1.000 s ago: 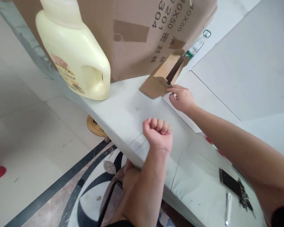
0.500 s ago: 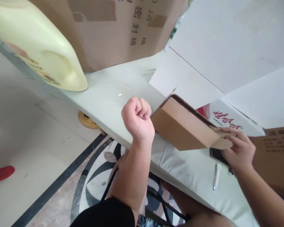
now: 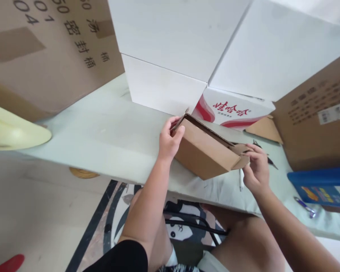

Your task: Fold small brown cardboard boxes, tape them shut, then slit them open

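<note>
A small brown cardboard box (image 3: 206, 151) is tilted above the table, between my two hands. My left hand (image 3: 170, 139) grips its left end, the thumb on the near side and the fingers behind a flap. At the right end, my right hand (image 3: 256, 166) pinches the projecting cardboard flaps. A white pen (image 3: 241, 180) lies on the table just below those flaps. Behind the box stands a white carton with red print (image 3: 229, 109).
The pale table (image 3: 102, 132) carries a large brown carton (image 3: 59, 56) and a yellow bottle (image 3: 17, 130) at left, white boxes (image 3: 170, 37) behind. At right are another brown carton (image 3: 317, 113), a blue package (image 3: 320, 187) and a purple-and-silver item (image 3: 304, 206).
My left hand was a loose fist beside the box and now grips its left end. The view has turned right, showing the blue package. My right hand still holds the flaps.
</note>
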Demonstrator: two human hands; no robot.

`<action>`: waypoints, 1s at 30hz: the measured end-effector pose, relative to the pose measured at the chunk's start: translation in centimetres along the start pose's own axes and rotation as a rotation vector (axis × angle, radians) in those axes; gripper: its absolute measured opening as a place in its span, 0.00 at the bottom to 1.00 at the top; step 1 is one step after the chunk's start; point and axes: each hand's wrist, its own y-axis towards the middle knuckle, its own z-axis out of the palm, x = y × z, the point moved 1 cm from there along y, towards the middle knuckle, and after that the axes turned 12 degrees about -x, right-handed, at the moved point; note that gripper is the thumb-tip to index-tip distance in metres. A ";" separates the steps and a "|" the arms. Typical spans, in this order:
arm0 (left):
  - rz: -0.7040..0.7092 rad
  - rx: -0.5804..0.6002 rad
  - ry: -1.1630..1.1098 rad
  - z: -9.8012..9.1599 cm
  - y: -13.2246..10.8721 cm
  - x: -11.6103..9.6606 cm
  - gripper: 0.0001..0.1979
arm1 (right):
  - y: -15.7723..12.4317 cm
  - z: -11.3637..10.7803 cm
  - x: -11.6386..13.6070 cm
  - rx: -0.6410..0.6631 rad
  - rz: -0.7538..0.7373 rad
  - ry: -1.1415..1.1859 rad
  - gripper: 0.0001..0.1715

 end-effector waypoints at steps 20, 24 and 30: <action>0.122 0.010 0.281 3.3 -1.8 -1.7 0.15 | -5.6 1.1 -1.0 -0.140 0.483 0.565 0.30; 0.089 0.015 0.272 3.8 -1.9 -1.7 0.11 | -5.4 0.5 -0.5 -0.128 0.472 0.572 0.33; 0.309 0.205 0.486 3.6 -2.5 -2.8 0.08 | -6.0 -0.5 0.0 -0.201 0.414 0.608 0.31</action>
